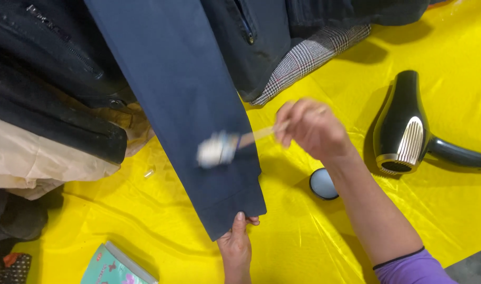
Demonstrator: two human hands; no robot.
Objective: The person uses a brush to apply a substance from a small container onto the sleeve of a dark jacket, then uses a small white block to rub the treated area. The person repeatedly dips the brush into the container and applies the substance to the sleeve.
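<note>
The dark navy sleeve [188,105] was pinned at its cuff by the left hand [236,247], fingers clamped on the hem. A brush [219,148], gripped in the closed right hand [311,129], was blurred mid-stroke over the fabric just above the cuff; brushing seemed underway, unfinished.

The person's left hand [236,246] reaches up from the bottom edge of the view, palm turned away, thumb on top and fingers curled under in a pinch. The right hand [309,128] is raised higher and to the right, fingers bunched together in a closed grip, slightly blurred. Its bare forearm slants down toward the lower right corner, where a purple sleeve with a dark trim covers the upper arm.
</note>
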